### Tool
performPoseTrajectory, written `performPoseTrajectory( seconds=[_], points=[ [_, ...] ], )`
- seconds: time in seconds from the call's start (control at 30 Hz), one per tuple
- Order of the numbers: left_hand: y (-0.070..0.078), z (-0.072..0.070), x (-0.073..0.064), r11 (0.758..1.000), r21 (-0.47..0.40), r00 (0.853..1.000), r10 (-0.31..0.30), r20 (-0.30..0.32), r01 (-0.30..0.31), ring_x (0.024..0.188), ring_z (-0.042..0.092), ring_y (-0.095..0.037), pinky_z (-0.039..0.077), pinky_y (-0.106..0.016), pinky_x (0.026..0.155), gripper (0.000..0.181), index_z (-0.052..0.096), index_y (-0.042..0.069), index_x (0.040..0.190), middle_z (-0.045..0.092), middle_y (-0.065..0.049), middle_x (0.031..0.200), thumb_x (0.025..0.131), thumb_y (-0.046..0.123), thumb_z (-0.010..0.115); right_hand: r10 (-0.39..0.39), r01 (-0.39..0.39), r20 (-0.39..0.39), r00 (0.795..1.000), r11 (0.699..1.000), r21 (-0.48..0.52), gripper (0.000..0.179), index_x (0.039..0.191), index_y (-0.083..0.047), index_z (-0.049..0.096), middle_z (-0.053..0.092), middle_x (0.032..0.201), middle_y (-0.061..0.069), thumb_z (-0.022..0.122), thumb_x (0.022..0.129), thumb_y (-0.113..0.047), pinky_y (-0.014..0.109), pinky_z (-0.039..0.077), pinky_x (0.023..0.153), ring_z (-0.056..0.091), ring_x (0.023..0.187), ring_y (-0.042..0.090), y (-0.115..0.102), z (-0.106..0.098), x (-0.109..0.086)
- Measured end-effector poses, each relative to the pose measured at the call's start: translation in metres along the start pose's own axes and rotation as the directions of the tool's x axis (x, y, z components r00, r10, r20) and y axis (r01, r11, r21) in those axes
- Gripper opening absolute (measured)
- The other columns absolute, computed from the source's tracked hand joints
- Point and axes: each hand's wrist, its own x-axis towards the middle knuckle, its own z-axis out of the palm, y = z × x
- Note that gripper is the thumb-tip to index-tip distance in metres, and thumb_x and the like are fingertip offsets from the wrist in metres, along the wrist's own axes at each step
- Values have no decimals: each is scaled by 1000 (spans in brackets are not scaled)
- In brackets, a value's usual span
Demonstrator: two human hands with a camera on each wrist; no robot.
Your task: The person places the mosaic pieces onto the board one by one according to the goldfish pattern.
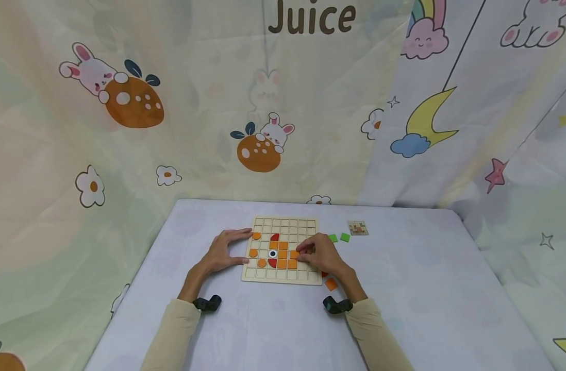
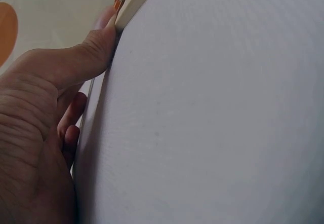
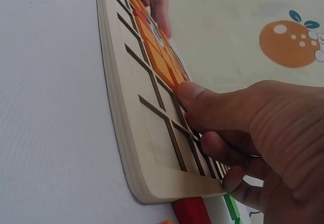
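A wooden grid board (image 1: 281, 281) lies flat on the table. Set in its cells are orange square tiles (image 1: 282, 255), red quarter-round tiles (image 1: 272, 263), orange discs (image 1: 262, 263) and a white eye tile (image 1: 272, 254). With thumb and forefinger spread, my left hand (image 1: 222, 252) touches the board's left edge; in the left wrist view its thumb (image 2: 98, 51) lies against the rim. My right hand (image 1: 322, 253) reaches over the right side and pinches an orange square tile (image 1: 294, 254) at a cell right of the orange block. The right wrist view shows the thumb (image 3: 195, 95) at that tile.
Right of the board lie green square tiles (image 1: 345, 237), a small picture card (image 1: 358, 228), a loose orange square (image 1: 331, 284) and a red piece (image 3: 192, 211) partly hidden by the right hand. A printed cloth (image 1: 209, 185) hangs behind the white-covered table (image 1: 422, 268).
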Motion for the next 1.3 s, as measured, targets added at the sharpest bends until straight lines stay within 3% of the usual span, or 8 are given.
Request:
performPoseTrajectory(
  seconds=[0.53,0.77,0.97,1.3],
  points=[
    [0,-2,1,1000,-4,1000,-1,1,1,150,49,-38,30,-73,123,81,65,21,154,56,-3,168,82,42,96,-5,5,25,1000,1000,-16,11,101,-7,87,81,88,0,90,90,-9,21,55,69,65,74,8,-6,2,2],
    [0,-2,0,1000,-5,1000,1,3,-1,150,49,-39,30,-73,122,81,64,21,154,56,-3,167,83,42,95,-29,29,69,997,1000,0,4,91,-13,87,82,90,-3,90,90,-11,22,55,72,66,81,10,-5,3,1],
    [2,-3,2,1000,-17,1000,-3,9,3,151,48,-39,28,-73,125,80,65,21,154,55,-3,168,82,42,95,-11,12,115,993,1000,-9,6,87,-14,87,81,88,-4,90,90,-9,21,52,68,63,77,9,-8,3,-1],
    [-1,-2,0,1000,-17,1000,0,2,0,150,49,-40,28,-74,123,81,65,21,154,56,-4,167,82,42,95,-27,27,93,995,1000,4,4,93,-10,88,82,91,-4,89,92,-14,21,53,70,64,81,9,-9,-3,-5]
  ],
)
